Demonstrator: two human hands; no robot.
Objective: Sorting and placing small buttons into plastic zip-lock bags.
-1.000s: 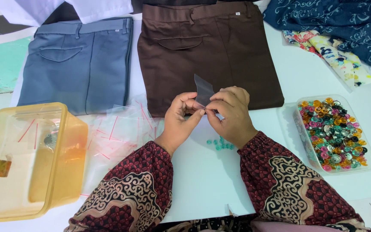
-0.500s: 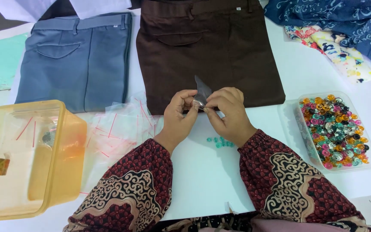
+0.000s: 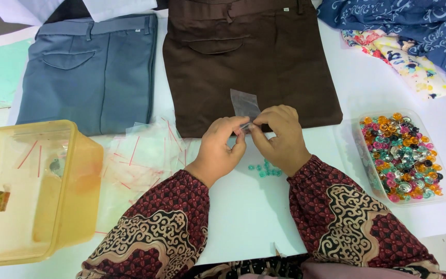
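a white surface seen from above, with both hands meeting near its middle. the left hand and the right hand pinched the lower edge of a small clear bag between thumbs and fingertips; the bag stood up from the fingers, over the hem of folded brown trousers. what lay inside the bag, if anything, could not be made out, as the fingers hid its bottom edge. both sleeves were dark red with a pale swirl pattern, cut off at the lower edge of the view.

just below the hands, a few small teal beads lay loose on the surface. to the right, a clear tray held many small coloured rings, too small to tell apart. to the left, a heap of clear bags with red strips lay beside a yellow tub, whose cloudy walls blurred the items within.

grey-blue trousers lay folded beside the brown pair, their tops cut off. blue patterned cloth and floral cloth filled the upper right corner, partly out of view.
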